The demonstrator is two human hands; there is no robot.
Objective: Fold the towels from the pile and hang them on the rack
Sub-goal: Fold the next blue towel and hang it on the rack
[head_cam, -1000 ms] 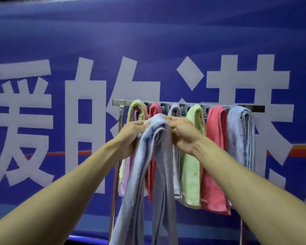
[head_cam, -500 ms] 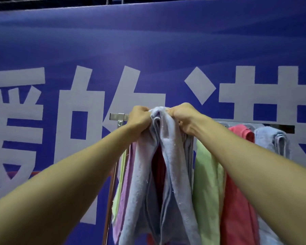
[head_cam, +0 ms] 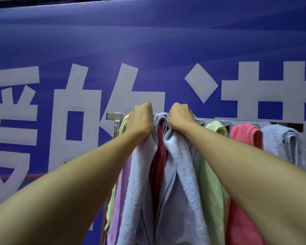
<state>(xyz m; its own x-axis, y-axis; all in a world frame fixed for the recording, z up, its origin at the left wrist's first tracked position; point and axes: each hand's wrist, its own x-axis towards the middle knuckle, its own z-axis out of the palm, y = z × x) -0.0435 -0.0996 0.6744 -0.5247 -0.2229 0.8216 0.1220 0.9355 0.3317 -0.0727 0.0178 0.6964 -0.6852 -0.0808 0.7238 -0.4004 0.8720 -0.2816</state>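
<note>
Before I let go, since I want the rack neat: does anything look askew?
The light blue towel, gripped by left hand and right hand, is bunched at the rack bar and straddles a dark red towel already hanging there.

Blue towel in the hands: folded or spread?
Folded: the light blue towel hangs doubled, two falls from a bunched top gripped by left hand and right hand at the rack.
</note>
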